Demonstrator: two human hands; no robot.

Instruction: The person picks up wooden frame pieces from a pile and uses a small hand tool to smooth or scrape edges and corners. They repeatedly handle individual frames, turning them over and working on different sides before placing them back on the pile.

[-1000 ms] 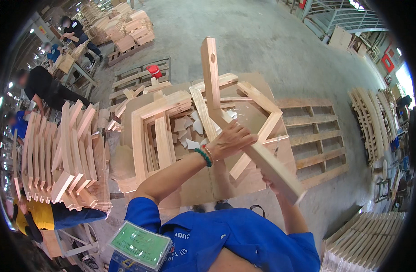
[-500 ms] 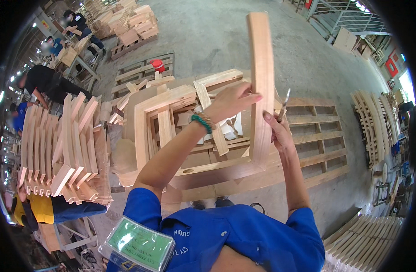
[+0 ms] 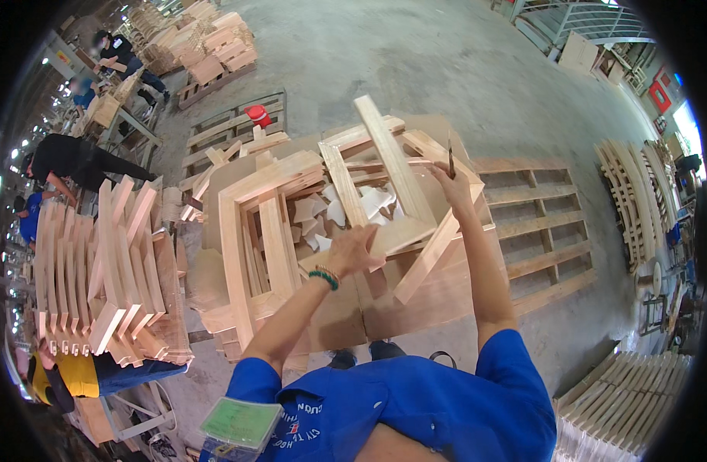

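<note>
Wooden frames (image 3: 269, 223) crowding the worktop (image 3: 415, 300)

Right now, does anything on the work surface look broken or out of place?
Yes: pale broken scraps lie loose between the wooden frames on the cardboard sheet, just beyond the left hand. They look like jagged offcuts.

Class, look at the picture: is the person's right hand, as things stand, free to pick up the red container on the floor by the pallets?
Probably not. The right hand is raised, holding a thin tool against the wooden frame piece, and the red container lies far beyond the stacked wooden frames.
</note>
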